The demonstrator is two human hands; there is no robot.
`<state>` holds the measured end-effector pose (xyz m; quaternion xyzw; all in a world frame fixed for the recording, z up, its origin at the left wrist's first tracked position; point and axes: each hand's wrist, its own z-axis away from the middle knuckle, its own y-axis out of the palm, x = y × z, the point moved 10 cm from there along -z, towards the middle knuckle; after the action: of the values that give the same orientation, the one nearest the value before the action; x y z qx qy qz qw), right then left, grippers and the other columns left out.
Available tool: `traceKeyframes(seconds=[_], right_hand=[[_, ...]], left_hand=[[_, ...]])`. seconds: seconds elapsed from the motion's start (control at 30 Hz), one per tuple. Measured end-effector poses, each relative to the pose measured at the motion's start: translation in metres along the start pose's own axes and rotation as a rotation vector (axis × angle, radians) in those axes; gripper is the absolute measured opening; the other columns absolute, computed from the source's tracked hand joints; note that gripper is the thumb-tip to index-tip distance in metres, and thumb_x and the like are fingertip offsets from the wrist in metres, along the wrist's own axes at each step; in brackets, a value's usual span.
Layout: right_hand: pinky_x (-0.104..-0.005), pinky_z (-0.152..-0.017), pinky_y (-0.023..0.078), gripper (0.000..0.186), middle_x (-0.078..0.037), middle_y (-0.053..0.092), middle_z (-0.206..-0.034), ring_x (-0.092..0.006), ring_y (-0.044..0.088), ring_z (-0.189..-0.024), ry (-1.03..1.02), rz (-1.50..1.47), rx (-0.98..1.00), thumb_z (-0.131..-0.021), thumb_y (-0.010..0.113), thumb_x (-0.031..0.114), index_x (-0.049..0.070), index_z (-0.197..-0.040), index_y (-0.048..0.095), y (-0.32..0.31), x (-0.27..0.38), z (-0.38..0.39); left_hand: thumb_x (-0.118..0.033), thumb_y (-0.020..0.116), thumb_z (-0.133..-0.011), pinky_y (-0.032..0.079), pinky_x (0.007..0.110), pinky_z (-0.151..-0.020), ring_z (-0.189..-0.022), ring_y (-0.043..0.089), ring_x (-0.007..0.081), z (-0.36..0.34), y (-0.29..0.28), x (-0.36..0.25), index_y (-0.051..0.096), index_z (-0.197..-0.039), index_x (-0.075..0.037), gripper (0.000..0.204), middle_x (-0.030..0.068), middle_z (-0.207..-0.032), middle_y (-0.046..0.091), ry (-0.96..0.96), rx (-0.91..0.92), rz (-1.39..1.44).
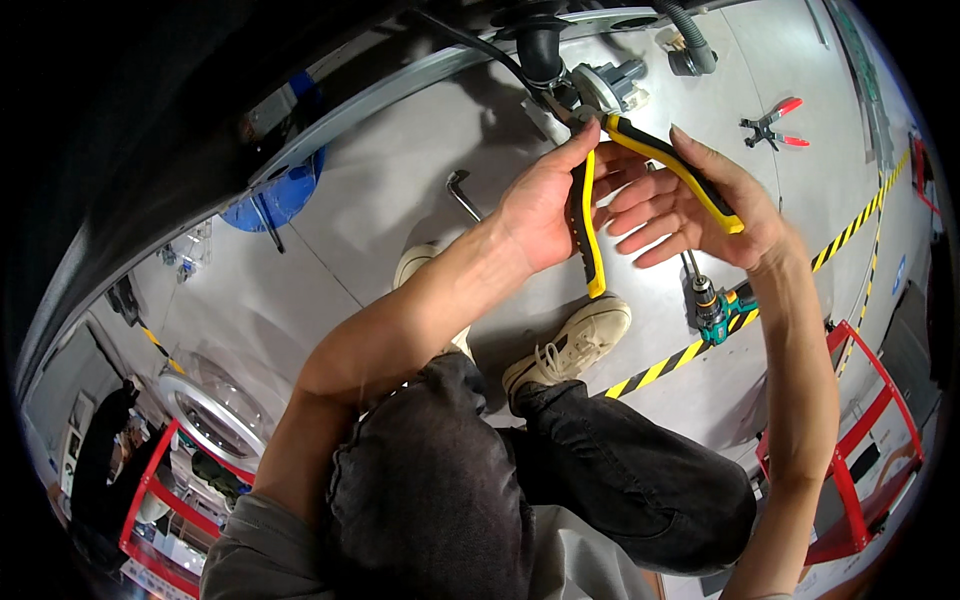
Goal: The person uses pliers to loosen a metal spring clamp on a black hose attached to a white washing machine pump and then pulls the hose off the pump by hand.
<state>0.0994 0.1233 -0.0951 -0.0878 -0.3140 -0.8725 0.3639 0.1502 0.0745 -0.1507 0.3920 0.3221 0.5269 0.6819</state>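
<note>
A pair of pliers (585, 215) with yellow and black handles stands spread wide. My left hand (545, 200) is closed round its left handle, thumb near the pivot. In my right hand (690, 200), the other handle lies across the palm, with the fingers loosely stretched toward the left hand. The pliers' jaws are up against the lower end of a black rubber hose (540, 55); what they touch there is too small to tell. Just right of the jaws sits a round pale and grey motor-like part (610, 85).
Red-handled pliers (775, 125) lie on the floor at right. A teal drill (712, 312) stands by yellow-black tape (655, 375). A bent metal tool (462, 192) and a blue basin (285, 200) are at left. Further out are a round door (215, 425) and red frames (850, 450).
</note>
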Motion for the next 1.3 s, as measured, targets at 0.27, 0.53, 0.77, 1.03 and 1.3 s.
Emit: traceKeyframes(seconds=[0.27, 0.53, 0.77, 1.03, 1.3], right_hand=[[-0.0612, -0.104, 0.039, 0.099, -0.027, 0.051, -0.132, -0.042, 0.052, -0.124, -0.118, -0.391, 0.357, -0.084, 0.046, 0.078, -0.004, -0.139, 0.037, 0.041, -0.039, -0.023], [-0.0576, -0.104, 0.039, 0.11, -0.026, 0.05, -0.136, -0.039, 0.052, -0.124, -0.176, -0.534, 0.409, -0.079, 0.038, 0.087, -0.001, -0.145, 0.034, 0.041, -0.047, -0.026], [-0.0636, -0.102, 0.038, 0.114, -0.032, 0.046, -0.138, -0.0562, 0.045, -0.126, -0.143, -0.463, 0.433, -0.076, 0.037, 0.09, 0.006, -0.152, 0.026, 0.031, -0.04, -0.021], [-0.0639, -0.102, 0.038, 0.112, -0.033, 0.041, -0.142, -0.0565, 0.05, -0.12, -0.139, -0.456, 0.493, -0.078, 0.039, 0.088, 0.007, -0.153, 0.023, 0.026, -0.035, -0.02], [-0.054, -0.102, 0.043, 0.088, -0.032, 0.055, -0.125, -0.047, 0.058, -0.114, -0.172, -0.437, 0.407, -0.084, 0.049, 0.063, 0.003, -0.146, 0.031, 0.021, -0.029, -0.018]], left_hand=[[-0.051, 0.05, -0.099, 0.057, 0.036, -0.088, -0.102, 0.064, 0.0194, 0.013, -0.019, -0.006, 0.054, -0.126, -0.003, 0.055, 0.011, -0.11, 0.064, -0.091, -0.232, -0.185], [-0.053, 0.052, -0.098, 0.053, 0.045, -0.094, -0.102, 0.064, 0.0226, 0.004, -0.018, 0.003, 0.057, -0.122, -0.006, 0.053, 0.009, -0.118, 0.063, -0.129, -0.068, -0.076], [-0.052, 0.048, -0.099, 0.051, 0.042, -0.098, -0.114, 0.06, 0.0241, -0.005, 0.0, 0.002, 0.05, -0.135, -0.01, 0.055, 0.013, -0.126, 0.059, -0.062, 0.122, -0.14], [-0.048, 0.055, -0.097, 0.044, 0.044, -0.107, -0.128, 0.051, 0.0289, -0.019, 0.017, 0.0, 0.048, -0.139, -0.013, 0.055, 0.0138, -0.139, 0.052, -0.049, 0.317, -0.05], [-0.037, 0.068, -0.09, 0.049, 0.045, -0.101, -0.117, 0.058, 0.0282, -0.037, 0.012, 0.001, 0.062, -0.107, -0.011, 0.032, 0.0134, -0.12, 0.063, -0.035, 0.232, 0.008]])
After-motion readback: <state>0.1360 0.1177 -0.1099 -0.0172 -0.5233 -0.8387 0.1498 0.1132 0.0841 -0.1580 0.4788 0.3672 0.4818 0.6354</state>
